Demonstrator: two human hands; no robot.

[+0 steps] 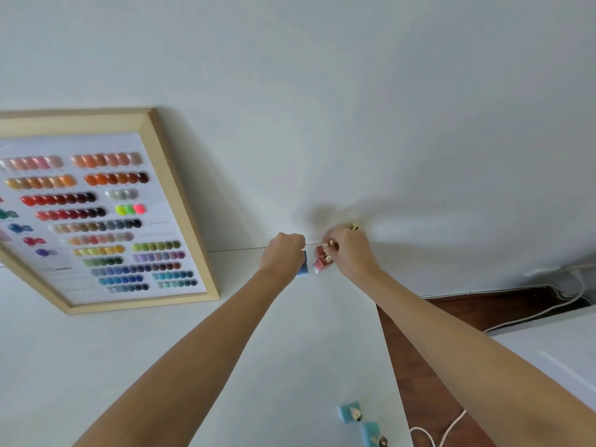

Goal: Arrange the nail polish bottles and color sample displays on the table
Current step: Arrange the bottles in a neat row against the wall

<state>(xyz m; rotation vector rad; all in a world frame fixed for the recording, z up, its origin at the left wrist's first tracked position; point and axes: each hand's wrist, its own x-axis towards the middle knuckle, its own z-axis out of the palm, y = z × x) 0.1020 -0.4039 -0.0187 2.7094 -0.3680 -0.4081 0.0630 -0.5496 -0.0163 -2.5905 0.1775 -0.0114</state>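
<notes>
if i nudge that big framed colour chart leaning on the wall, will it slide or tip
The framed colour chart looks rigid, with a wooden border. It leans on the wall with its bottom edge on the smooth white table, so a nudge would probably slide its base outward. It looks awkward for one hand.

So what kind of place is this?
Probably a nail salon or polish workspace: a wood-framed chart of coloured nail samples leans on the wall, and small square pink polish bottles and turquoise ones sit on the white table.
</notes>
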